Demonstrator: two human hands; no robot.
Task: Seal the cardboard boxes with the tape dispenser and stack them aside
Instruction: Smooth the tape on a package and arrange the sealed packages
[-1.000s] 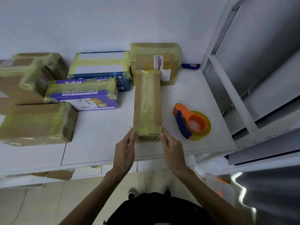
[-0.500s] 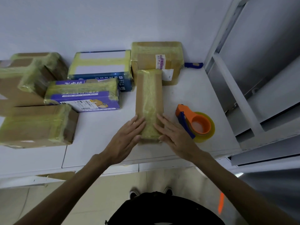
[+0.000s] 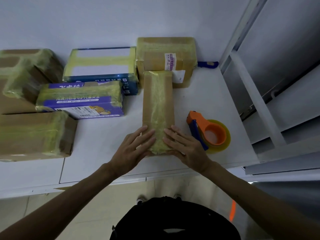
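A: Where do we look from?

B: We have one wide-angle view, worn on the head. We look forward and steeply down over the white table (image 3: 97,135), toward the wall (image 3: 103,18) behind it.

A: How near are we?

B: Near. The left hand (image 3: 133,148) and right hand (image 3: 187,149) sit at mid-frame, reaching in from the bottom edge, and our own dark shirt (image 3: 173,220) fills the bottom. We also see floor (image 3: 78,201) beneath the table's near edge. The grey rack (image 3: 258,104) bends along the right edge.
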